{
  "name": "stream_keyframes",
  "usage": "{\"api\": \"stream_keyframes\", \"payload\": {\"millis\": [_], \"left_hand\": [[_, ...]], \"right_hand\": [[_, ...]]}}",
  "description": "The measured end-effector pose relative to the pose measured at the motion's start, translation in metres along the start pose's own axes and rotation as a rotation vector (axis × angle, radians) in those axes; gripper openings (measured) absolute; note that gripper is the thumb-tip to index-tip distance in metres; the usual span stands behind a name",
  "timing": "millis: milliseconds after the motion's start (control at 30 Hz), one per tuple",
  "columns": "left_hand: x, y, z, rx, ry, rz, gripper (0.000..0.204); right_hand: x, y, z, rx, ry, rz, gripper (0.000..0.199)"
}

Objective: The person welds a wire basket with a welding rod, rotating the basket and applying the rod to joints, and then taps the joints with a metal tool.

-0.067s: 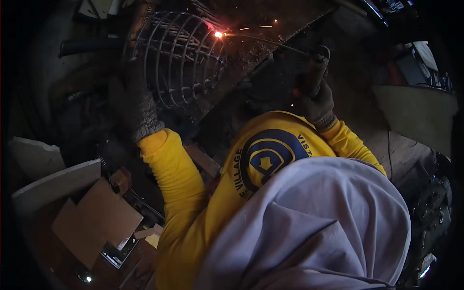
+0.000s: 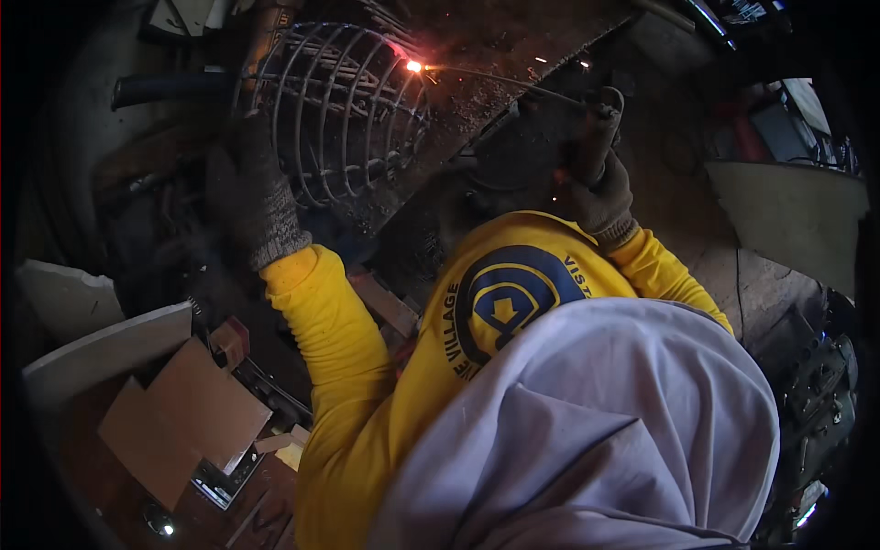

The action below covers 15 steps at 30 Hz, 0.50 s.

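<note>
My right hand (image 2: 600, 197), in a dark work glove, is closed around a welding electrode holder (image 2: 598, 142). From the holder a thin welding rod (image 2: 513, 81) runs left to a glowing point (image 2: 414, 66) at the upper right edge of a rounded metal wire cage (image 2: 346, 115). Red-orange light and a few sparks surround that spot. Beside the cage's left side is my left hand (image 2: 252, 192), in a grey knit-cuffed glove. Its fingers reach up to the cage's rim, but deep shadow hides how they are bent.
The cage lies by a dark metal worktop (image 2: 486, 110) strewn with grit. A dark tube (image 2: 170, 87) sticks out left of it. Cut cardboard (image 2: 183, 417) and pale boards (image 2: 110, 353) lie at lower left. A curved panel (image 2: 788, 215) stands at right, with dark clutter (image 2: 820, 403) below.
The flying sparks have shifted right, and the surroundings look slightly brighter. Both hands, the rod and the cage hold nearly the same place.
</note>
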<state>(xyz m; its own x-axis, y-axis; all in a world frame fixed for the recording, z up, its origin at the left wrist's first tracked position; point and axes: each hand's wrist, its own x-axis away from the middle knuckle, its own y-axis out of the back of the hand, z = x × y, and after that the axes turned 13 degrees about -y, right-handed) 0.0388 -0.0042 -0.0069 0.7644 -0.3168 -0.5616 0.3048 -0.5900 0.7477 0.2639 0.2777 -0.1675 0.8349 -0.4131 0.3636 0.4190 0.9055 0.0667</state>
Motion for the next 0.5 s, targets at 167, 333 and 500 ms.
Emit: {"api": "stream_keyframes", "payload": {"millis": [167,333,500], "left_hand": [[-0.005,0.005,-0.026,-0.093,0.165,0.049,0.058],[-0.006,0.005,-0.026,-0.189,0.153,0.056,0.059],[-0.002,0.004,-0.011,-0.259,0.082,0.035,0.058]], "right_hand": [[0.000,0.000,-0.003,-0.050,0.013,0.064,0.045],[0.000,0.000,-0.003,0.028,0.018,0.010,0.044],[0.000,-0.003,-0.001,-0.015,-0.002,-0.011,0.048]]}}
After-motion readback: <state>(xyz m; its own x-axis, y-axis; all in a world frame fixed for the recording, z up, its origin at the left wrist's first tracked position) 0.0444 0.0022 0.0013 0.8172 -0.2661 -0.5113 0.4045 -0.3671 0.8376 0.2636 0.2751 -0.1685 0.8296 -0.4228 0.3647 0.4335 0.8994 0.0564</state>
